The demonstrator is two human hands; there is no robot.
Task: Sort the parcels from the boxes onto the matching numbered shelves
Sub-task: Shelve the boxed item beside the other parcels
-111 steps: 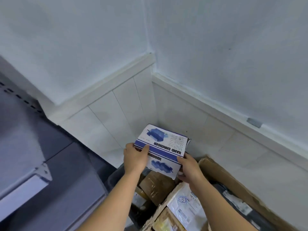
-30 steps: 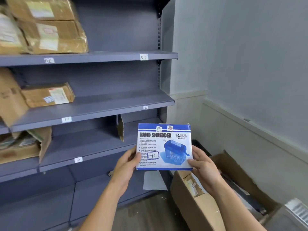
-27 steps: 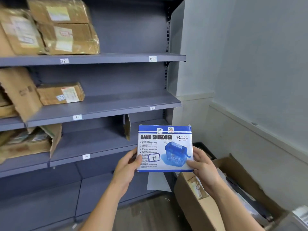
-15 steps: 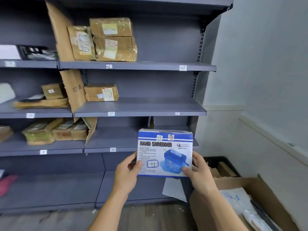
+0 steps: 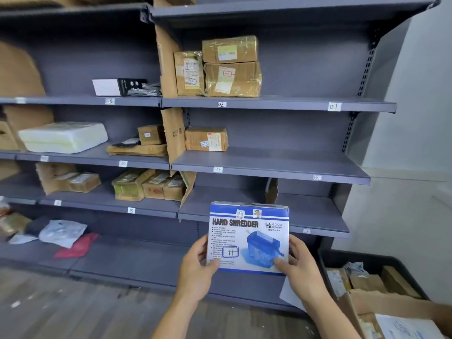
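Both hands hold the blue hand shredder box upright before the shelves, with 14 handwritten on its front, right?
Not quite: the head view shows 11 handwritten on the hand shredder box, not 14. The left hand and right hand do hold it upright before the shelves.

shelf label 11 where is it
Head view, centre: label 11 sits on the shelf edge just below a taped brown parcel, above the held shredder box.

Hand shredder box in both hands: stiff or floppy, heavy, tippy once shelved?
Probably stiff: the hand shredder box shows flat faces and square corners while the left hand and right hand pinch only its lower sides. Likely light, being held by fingertips. Glossy print may be slippery; stood on its narrow edge it could tip.
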